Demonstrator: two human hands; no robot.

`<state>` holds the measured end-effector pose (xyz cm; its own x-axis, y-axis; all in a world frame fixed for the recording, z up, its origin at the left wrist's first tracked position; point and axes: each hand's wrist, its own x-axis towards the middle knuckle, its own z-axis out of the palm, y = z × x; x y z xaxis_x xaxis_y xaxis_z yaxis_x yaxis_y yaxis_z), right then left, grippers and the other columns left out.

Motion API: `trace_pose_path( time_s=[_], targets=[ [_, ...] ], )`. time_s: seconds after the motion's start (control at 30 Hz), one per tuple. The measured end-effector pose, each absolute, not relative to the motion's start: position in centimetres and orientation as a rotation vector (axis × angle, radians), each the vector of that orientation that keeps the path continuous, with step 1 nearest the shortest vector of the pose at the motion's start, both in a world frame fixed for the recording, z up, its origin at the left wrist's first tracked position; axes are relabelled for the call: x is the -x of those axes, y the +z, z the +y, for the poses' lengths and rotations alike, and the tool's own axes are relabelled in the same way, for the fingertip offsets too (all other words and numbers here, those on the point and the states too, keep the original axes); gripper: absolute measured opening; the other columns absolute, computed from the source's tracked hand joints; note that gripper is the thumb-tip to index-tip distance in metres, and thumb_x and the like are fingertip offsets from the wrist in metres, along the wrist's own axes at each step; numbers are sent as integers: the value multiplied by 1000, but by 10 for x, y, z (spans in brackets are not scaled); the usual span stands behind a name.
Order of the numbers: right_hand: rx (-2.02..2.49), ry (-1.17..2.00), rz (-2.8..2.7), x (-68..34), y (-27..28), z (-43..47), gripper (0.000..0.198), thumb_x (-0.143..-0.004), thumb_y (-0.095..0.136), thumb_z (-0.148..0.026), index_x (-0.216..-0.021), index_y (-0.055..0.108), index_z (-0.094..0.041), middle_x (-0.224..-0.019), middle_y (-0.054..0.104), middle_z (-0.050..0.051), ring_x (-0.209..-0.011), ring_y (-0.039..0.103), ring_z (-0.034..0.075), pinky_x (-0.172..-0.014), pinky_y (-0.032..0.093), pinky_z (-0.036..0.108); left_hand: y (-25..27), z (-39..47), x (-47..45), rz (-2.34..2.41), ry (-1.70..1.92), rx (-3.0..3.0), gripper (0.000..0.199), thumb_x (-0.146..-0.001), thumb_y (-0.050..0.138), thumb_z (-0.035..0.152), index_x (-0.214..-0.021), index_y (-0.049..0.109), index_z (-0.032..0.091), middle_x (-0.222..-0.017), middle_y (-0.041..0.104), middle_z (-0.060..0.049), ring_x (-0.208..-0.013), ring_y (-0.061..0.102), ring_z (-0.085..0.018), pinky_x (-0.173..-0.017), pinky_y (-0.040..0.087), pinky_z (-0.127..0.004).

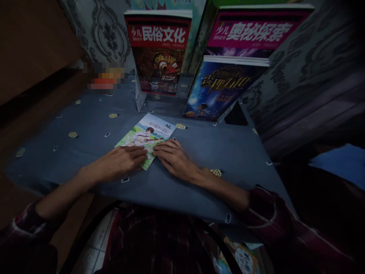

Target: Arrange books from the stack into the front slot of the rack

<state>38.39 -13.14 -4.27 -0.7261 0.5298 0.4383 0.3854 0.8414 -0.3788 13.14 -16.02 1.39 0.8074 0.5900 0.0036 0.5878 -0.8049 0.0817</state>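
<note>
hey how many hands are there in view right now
2: on the booklet, the left hand lies over the lower-left edge, the right hand over the lower-right edge.

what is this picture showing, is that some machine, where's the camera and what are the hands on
There's no machine: these are a person's own bare hands, reaching from plaid sleeves. The single picture comes from a camera worn on that person's head, looking forward and down. On the patterned blue-grey tablecloth lies a thin guitar-player book. The left hand lies over its lower left part, and the right hand rests at its lower right edge; it looks flat on the cloth. Behind it, three books are propped up: a red mask-cover book, a blue book and, behind that, a pink-topped book.
</note>
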Motion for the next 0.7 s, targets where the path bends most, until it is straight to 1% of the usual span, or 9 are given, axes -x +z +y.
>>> trace_pose_path(
  time_s=[0.07, 0.17, 0.27, 0.37, 0.5, 0.57, 0.7],
  targets=[
    [670, 377, -2466, -384, -44, -132, 33, -98, 54, -11, -123, 72, -22, -125, 75, 9, -124, 61, 25, -106, 43, 50, 14, -160, -129, 940, 48, -2932, 32, -106, 44, 28, -127, 66, 19, -132, 70, -11, -125, 64, -23, -103, 52, -36],
    [692, 412, -2449, -384, -45, -132, 33, -99, 53, -11, -123, 72, -24, -123, 76, 7, -123, 62, 24, -105, 44, 49, 14, -160, -124, 935, 53, -2929, 34, -104, 43, 21, -131, 64, 22, -128, 72, -9, -120, 67, -20, -96, 53, -32],
    [678, 443, -2433, -384, -45, -132, 35, -99, 52, -10, -123, 72, -24, -122, 76, 7, -121, 63, 23, -105, 45, 48, 15, -160, -121, 941, 67, -2919, 37, -102, 45, 18, -134, 63, 24, -128, 72, -8, -119, 67, -20, -94, 53, -30],
    [607, 462, -2406, -383, -45, -135, 32, -99, 50, -10, -122, 71, -21, -119, 76, 8, -118, 64, 22, -104, 47, 45, 15, -160, -122, 946, 101, -2900, 34, -104, 46, 24, -133, 64, 25, -127, 72, -8, -116, 68, -20, -94, 53, -31],
    [487, 412, -2383, -377, -43, -146, 27, -100, 49, -11, -117, 71, -13, -115, 75, 13, -114, 64, 23, -102, 48, 44, 16, -160, -124, 960, 124, -2851, 32, -104, 49, 33, -127, 68, 24, -127, 73, -8, -117, 68, -20, -94, 53, -31],
    [442, 382, -2422, -373, -40, -154, 26, -101, 49, -13, -116, 71, -10, -112, 75, 14, -111, 63, 24, -101, 50, 44, 17, -160, -122, 973, 113, -2817, 30, -103, 52, 33, -126, 70, 25, -128, 73, -7, -119, 68, -21, -94, 53, -31],
    [435, 338, -2553, -369, -34, -168, 27, -101, 51, -19, -118, 70, -10, -110, 74, 13, -108, 61, 25, -98, 52, 45, 19, -156, -118, 1010, 135, -2724, 29, -102, 52, 32, -122, 72, 25, -127, 74, -6, -119, 68, -21, -95, 53, -33]
  ],
)
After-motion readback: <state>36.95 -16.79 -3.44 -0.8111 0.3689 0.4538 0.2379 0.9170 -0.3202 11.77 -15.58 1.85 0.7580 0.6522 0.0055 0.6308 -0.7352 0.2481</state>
